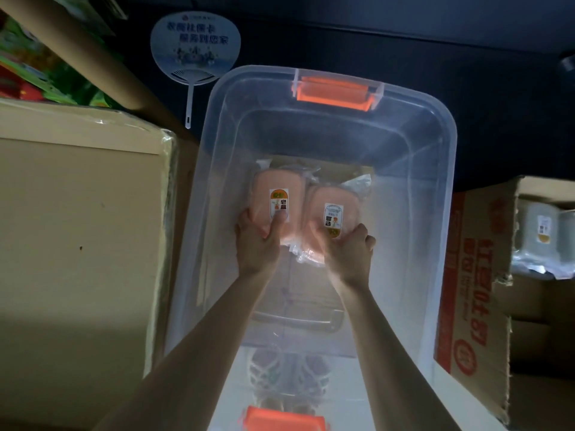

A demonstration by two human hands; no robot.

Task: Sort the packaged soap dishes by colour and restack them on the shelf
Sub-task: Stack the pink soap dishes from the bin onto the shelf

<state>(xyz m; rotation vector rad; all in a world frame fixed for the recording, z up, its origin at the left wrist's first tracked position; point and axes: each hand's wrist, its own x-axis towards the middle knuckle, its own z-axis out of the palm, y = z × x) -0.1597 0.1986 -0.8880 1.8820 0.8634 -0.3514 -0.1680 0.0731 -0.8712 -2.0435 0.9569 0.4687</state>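
Two pink soap dishes in clear wrap lie side by side inside a clear plastic bin with orange latches. My left hand grips the near end of the left pink dish, thumb pressed on its label. At the near end of the right pink dish, my right hand holds it with fingers curled round the edge. Both arms reach down into the bin.
A large closed cardboard box stands to the left. An open torn carton on the right holds several wrapped pale soap dishes. A round plastic hand fan lies beyond the bin on a dark surface. A cardboard tube runs diagonally at upper left.
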